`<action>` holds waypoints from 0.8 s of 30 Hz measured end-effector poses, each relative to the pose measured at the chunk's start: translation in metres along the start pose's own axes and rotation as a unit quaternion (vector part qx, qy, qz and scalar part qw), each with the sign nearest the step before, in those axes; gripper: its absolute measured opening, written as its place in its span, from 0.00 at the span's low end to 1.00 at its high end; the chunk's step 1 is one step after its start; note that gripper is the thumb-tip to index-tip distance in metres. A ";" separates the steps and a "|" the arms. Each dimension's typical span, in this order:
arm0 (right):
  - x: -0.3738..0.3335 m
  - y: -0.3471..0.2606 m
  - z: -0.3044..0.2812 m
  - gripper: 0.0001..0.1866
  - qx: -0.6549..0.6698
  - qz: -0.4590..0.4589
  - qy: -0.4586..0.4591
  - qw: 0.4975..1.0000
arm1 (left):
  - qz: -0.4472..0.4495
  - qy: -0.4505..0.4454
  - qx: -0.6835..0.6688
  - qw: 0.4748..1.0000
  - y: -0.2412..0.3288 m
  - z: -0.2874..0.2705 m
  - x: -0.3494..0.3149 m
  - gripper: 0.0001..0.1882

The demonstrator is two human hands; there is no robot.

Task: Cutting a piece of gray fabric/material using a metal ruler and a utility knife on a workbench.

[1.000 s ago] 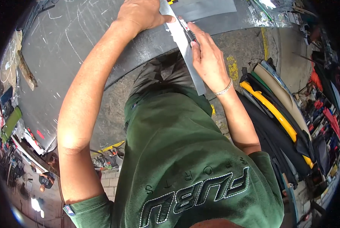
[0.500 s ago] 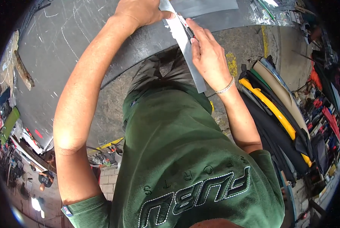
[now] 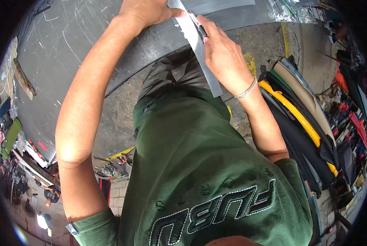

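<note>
A long, pale metal straightedge (image 3: pixel 199 51) lies slantwise over the dark worktable (image 3: pixel 89 30), its near end jutting past the table's edge toward my body. My left hand (image 3: pixel 147 11) holds it down with the thumb on its far part; the fingers are largely hidden or cut off by the upper edge. My right hand (image 3: pixel 226 55), with a chain bracelet at the wrist, grips a slim utility knife (image 3: pixel 200 30) close against the straightedge's right side. The knife's tip is too small to make out. Grey sheet material (image 3: pixel 220 5) lies on the table just beyond.
Rolls of material, one of them yellow (image 3: pixel 299 117), lie on the floor to the right. Clear plastic wrap (image 3: pixel 284 14) covers the table's far right corner. At the left is a piece of wood (image 3: pixel 23 80). Another person (image 3: pixel 51 194) is far off at lower left.
My right hand has shifted slightly up and left with the knife, its wrist turning a little. The left hand stays on the straightedge. The whole view has shifted slightly.
</note>
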State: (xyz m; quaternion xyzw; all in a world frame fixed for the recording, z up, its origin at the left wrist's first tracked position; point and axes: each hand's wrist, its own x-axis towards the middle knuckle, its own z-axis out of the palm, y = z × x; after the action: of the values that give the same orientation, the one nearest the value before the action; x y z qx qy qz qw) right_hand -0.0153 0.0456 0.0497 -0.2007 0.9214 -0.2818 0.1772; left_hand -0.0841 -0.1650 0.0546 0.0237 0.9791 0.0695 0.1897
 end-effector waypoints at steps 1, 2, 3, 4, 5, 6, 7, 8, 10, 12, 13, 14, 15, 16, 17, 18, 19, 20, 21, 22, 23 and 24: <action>0.000 -0.001 0.000 0.28 -0.001 0.004 -0.002 1.000 | 0.001 0.000 0.000 1.000 0.000 0.000 0.000 0.62; -0.001 0.000 0.000 0.28 -0.002 0.006 -0.001 1.000 | 0.002 -0.001 0.000 1.000 0.001 0.001 0.001 0.62; -0.002 0.001 0.000 0.28 -0.006 0.006 0.002 1.000 | 0.002 -0.003 -0.001 1.000 0.002 0.002 0.002 0.62; -0.003 0.002 0.001 0.28 -0.011 0.007 0.005 1.000 | 0.006 -0.004 -0.002 1.000 -0.012 0.010 0.004 0.62; -0.003 0.001 0.000 0.28 -0.010 0.006 0.005 1.000 | 0.118 0.015 -0.192 0.974 -0.040 0.022 0.006 0.62; -0.003 0.000 -0.001 0.29 -0.007 0.004 0.006 1.000 | 0.226 0.032 -0.375 0.899 -0.051 0.026 0.005 0.61; -0.004 0.000 -0.001 0.29 -0.005 0.003 0.006 1.000 | 0.226 0.031 -0.376 0.898 -0.047 0.038 0.010 0.61; -0.005 0.001 -0.001 0.29 -0.006 0.006 0.006 1.000 | 0.148 0.082 -0.215 0.962 -0.031 0.043 0.014 0.61; -0.005 -0.001 -0.002 0.29 -0.001 -0.007 0.013 1.000 | 0.057 0.132 -0.043 0.989 -0.039 0.082 0.033 0.61; 0.003 -0.013 0.002 0.29 0.007 -0.044 -0.003 0.999 | 0.100 0.415 -0.053 0.903 -0.105 0.153 0.060 0.61; -0.003 0.000 0.001 0.29 -0.006 -0.017 0.010 1.000 | 0.126 0.409 -0.074 0.901 -0.086 0.124 0.061 0.61; -0.008 0.007 0.000 0.29 -0.009 -0.001 0.016 1.000 | 0.080 0.226 -0.049 0.970 -0.049 0.079 0.050 0.61; -0.010 0.012 -0.001 0.29 -0.005 0.012 0.018 1.000 | 0.027 0.032 -0.012 0.999 0.007 0.018 0.016 0.61; -0.008 0.006 -0.002 0.28 0.001 -0.001 0.012 1.000 | 0.011 0.036 -0.008 0.999 -0.007 0.025 0.012 0.61; -0.008 0.004 -0.002 0.28 0.002 -0.006 0.009 1.000 | 0.035 0.097 -0.024 0.994 -0.014 0.030 0.011 0.61; -0.007 0.002 -0.002 0.28 0.011 -0.011 0.009 1.000 | 0.060 0.158 -0.038 0.985 -0.020 0.034 0.011 0.61; -0.006 0.001 -0.003 0.29 0.019 -0.017 0.010 1.000 | 0.055 0.159 -0.037 0.985 -0.024 0.039 0.012 0.61; -0.007 0.007 -0.003 0.29 0.018 -0.009 0.011 1.000 | 0.030 0.091 -0.030 0.995 -0.005 0.016 0.008 0.61; -0.006 0.009 -0.002 0.27 0.025 -0.027 0.016 0.999 | -0.007 0.026 -0.020 0.999 0.003 0.000 0.000 0.61; -0.005 0.011 -0.002 0.26 0.032 -0.045 0.021 0.998 | -0.012 0.027 -0.019 0.999 -0.003 0.014 0.005 0.61; -0.005 0.008 -0.006 0.26 0.033 -0.056 0.016 0.998 | 0.002 0.076 -0.029 0.997 -0.019 0.036 0.010 0.61; -0.005 0.012 -0.011 0.25 0.106 -0.029 0.001 0.994 | 0.025 0.124 -0.038 0.991 -0.026 0.040 0.012 0.61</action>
State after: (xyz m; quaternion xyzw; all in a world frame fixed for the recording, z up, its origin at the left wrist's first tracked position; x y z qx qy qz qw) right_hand -0.0193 0.0617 0.0523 -0.2072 0.8801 -0.3832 0.1888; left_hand -0.0813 -0.1845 0.0097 0.0321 0.9908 0.1133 0.0660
